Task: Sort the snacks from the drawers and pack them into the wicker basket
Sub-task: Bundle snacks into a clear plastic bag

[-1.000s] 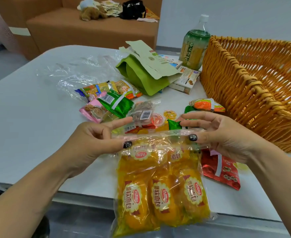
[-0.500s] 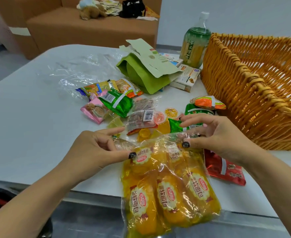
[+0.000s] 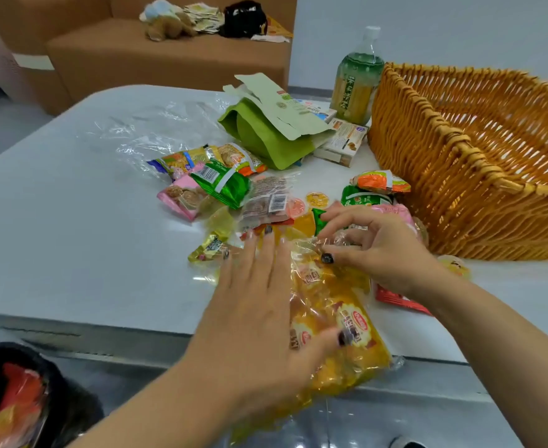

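Note:
A clear bag of yellow bread packs (image 3: 334, 321) lies at the table's near edge, partly hanging over it. My left hand (image 3: 259, 308) lies flat on the bag with straight fingers, pressing it down. My right hand (image 3: 373, 244) pinches the bag's crumpled clear top between thumb and fingers. The wicker basket (image 3: 427, 176) stands at the right with nothing visible inside. Loose snack packets lie behind my hands: a green one (image 3: 222, 185), a pink one (image 3: 180, 197), an orange one (image 3: 379, 182).
A green paper bag (image 3: 266, 137), small boxes (image 3: 342, 142) and a green tea bottle (image 3: 356, 82) stand behind the snacks. Clear plastic wrap (image 3: 150, 130) lies at the left. A red packet (image 3: 398, 300) sits under my right wrist. A black bin (image 3: 17, 396) is at bottom left.
The bread bag has gone from being held up by both hands to lying on the table. My left hand let go of its top and now presses flat on it.

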### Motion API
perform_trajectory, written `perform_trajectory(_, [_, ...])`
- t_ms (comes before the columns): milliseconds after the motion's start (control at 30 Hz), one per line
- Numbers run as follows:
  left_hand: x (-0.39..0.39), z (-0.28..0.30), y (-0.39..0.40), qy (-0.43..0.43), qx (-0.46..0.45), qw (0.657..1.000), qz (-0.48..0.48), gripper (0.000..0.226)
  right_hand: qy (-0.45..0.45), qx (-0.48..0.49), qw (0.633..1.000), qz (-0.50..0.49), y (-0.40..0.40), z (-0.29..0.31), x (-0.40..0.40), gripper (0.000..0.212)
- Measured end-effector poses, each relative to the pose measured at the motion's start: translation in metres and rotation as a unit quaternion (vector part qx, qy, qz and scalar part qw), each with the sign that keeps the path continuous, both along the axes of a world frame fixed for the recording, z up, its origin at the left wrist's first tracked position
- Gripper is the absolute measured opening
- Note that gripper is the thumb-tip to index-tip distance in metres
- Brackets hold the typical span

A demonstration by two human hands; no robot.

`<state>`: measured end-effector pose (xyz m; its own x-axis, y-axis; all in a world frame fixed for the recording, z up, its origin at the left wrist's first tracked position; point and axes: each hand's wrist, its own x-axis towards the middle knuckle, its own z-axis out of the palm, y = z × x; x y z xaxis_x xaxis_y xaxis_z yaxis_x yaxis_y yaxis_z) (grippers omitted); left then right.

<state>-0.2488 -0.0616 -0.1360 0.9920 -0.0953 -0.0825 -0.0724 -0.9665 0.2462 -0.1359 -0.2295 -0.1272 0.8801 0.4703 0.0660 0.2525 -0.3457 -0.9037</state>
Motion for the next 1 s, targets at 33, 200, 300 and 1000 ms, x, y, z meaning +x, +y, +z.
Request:
perform_trajectory(33, [-0.006,-0.004,-0.003,0.03,0.018,0.999,-0.001,0.108,0.001,-0.01,1.0,-0.004,-0.001,0.002,-0.001,0.026])
perform_trajectory(200, [-0.021,-0.014,-0.003,0.025,0.045,0.999,-0.01,0.107,-0.225,-0.235,0.937,-0.126,-0.008,0.008,-0.007,0.032])
perform_trajectory(300, [-0.023,-0.021,-0.002,0.016,0.047,0.999,-0.015,0.107,-0.362,-0.232,0.899,-0.078,0.004,0.003,-0.039,0.035])
perform_trajectory(1000, [-0.035,-0.033,0.001,0.06,-0.12,0.98,0.144,0.134,-0.135,-0.345,0.928,0.038,-0.002,-0.04,-0.084,0.086])
